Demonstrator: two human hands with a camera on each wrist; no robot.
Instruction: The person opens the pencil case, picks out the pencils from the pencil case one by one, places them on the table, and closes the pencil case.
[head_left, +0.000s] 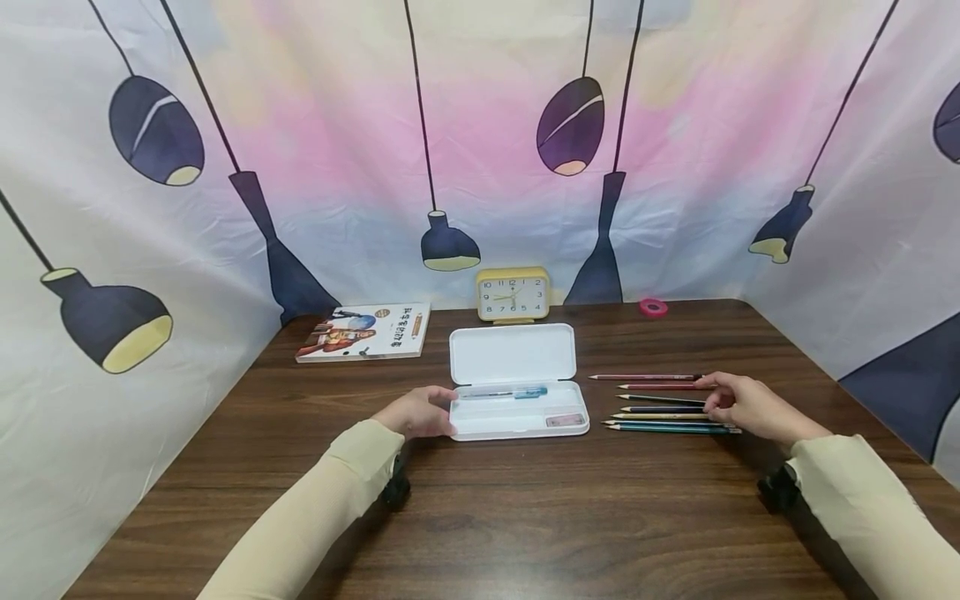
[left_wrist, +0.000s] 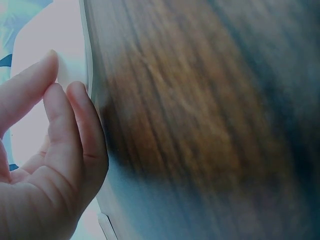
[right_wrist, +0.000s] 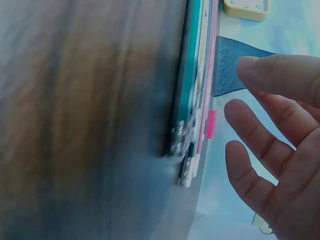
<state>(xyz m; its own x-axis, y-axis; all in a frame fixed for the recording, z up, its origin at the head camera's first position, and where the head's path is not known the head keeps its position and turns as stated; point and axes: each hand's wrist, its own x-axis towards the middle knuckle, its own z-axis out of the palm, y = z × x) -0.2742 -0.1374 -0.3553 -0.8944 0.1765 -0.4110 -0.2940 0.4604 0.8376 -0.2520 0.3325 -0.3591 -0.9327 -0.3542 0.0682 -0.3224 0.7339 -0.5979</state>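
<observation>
A white pencil case lies unfolded on the table. Inside its tray are a clear pen with a blue grip and a small pinkish eraser-like block. My left hand holds the case's left end between thumb and fingers; in the left wrist view the fingertips meet the white edge. To the right, several pencils lie side by side, tips pointing left. Over their blunt ends hovers my right hand, fingers loosely bent and thumb apart from them, gripping nothing in the right wrist view.
Behind the case stands a yellow clock. A book lies at the back left, and a pink ring-shaped roll sits near the table's back edge. A printed cloth hangs behind the brown table.
</observation>
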